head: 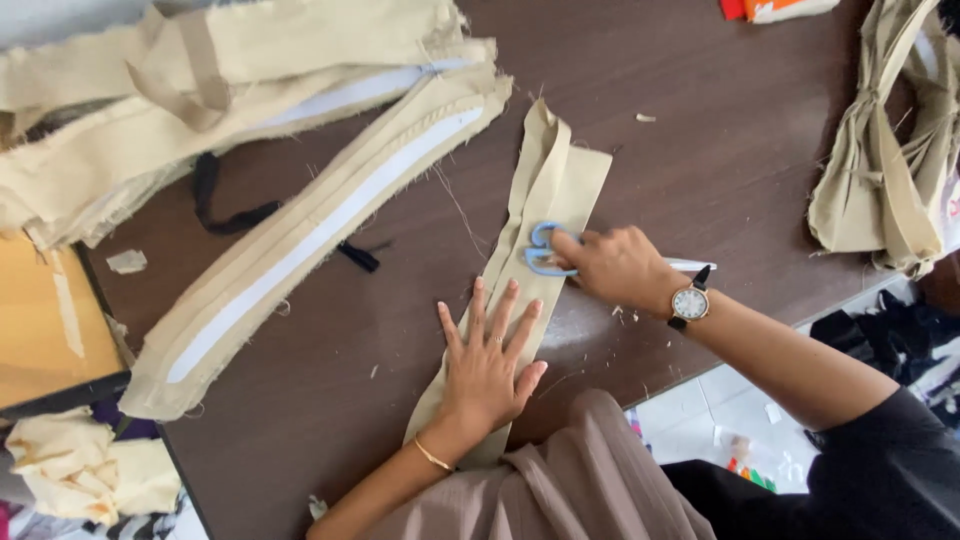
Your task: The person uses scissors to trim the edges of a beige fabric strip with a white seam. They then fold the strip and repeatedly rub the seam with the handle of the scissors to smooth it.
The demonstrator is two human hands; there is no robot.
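The beige fabric strip (545,215) runs down the middle of the dark brown table (720,140), its lower end reaching the near edge. Bare tabletop lies right of the strip, up to a bundle of beige straps (885,170). Left of the strip sit a long padded beige piece with a white band (300,245) and a heap of the same cloth (150,100). Thread scraps dot the wood. The strip looks folded lengthwise, edges raw. The left hand (488,365) is spread flat, fingers wide, pressing the strip's lower part. The right hand (615,268) is curled around blue-handled scissors (545,255), right on the strip's middle.
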